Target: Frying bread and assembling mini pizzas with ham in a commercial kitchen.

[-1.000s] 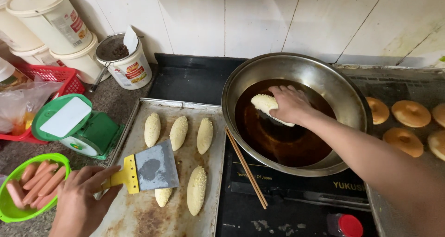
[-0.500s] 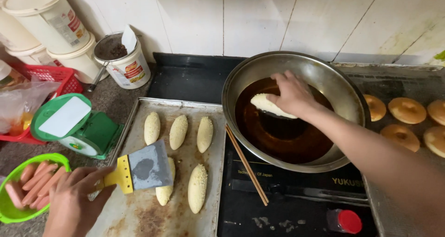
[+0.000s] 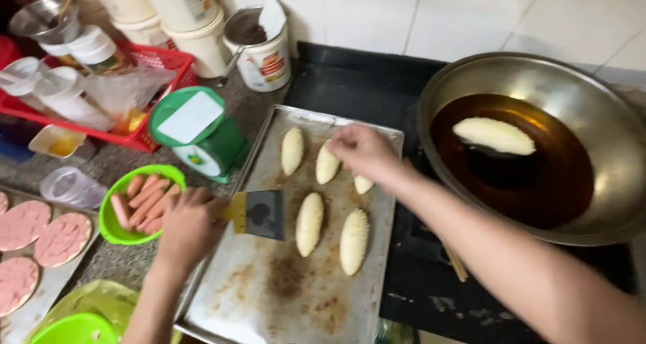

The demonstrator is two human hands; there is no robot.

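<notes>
My left hand (image 3: 190, 227) grips the yellow handle of a metal scraper (image 3: 259, 214), whose blade rests on the metal baking tray (image 3: 289, 297). My right hand (image 3: 364, 152) hovers over the tray's far side, fingers touching a raw dough piece (image 3: 328, 163). Several pale oval dough pieces lie on the tray, among them two (image 3: 309, 223) (image 3: 354, 241) near its middle. One dough piece (image 3: 494, 136) floats in dark oil inside the big steel wok (image 3: 605, 122) on the black stove at the right.
A green kitchen scale (image 3: 199, 134) stands left of the tray. A green bowl of sausages (image 3: 138, 194) sits by my left hand. Round pink meat slices (image 3: 40, 233) lie at the far left. A red basket (image 3: 145, 64), white tubs and a tin line the tiled wall.
My right hand let go of the dough piece in the wok's oil and came back left to the tray. The camera swung left. My left hand kept the scraper.
</notes>
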